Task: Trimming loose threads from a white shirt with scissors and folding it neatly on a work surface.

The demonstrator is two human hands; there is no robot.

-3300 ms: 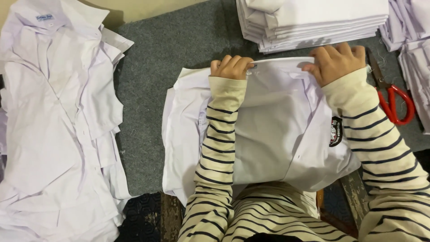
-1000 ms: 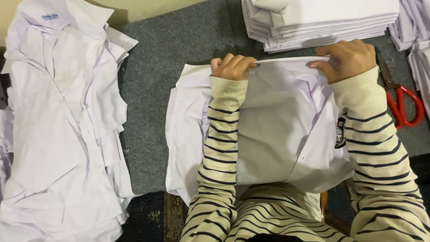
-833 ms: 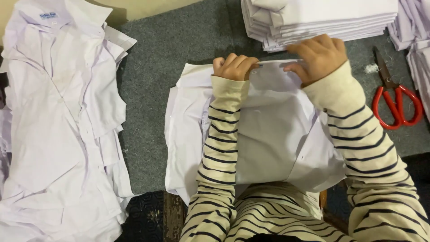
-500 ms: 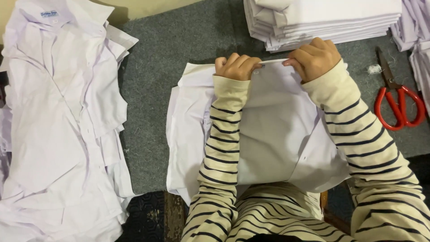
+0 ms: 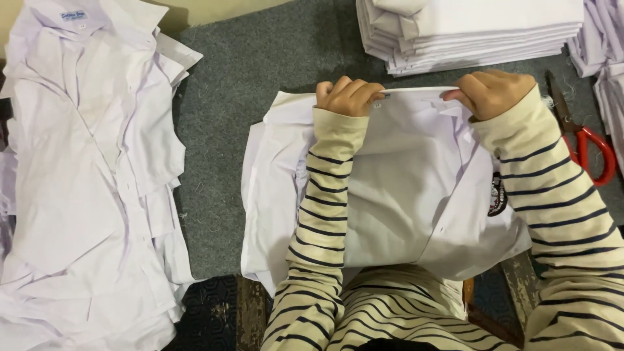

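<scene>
Grey felt table [image 5: 260, 71]: both hands (left hand [image 5: 348, 97], right hand [image 5: 492, 92]) pinch white shirt [image 5: 403, 188].

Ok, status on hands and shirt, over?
Left hand and right hand both gripping the shirt at its far edge. Shirt flat on the table. Scissors off right, clear.
</scene>
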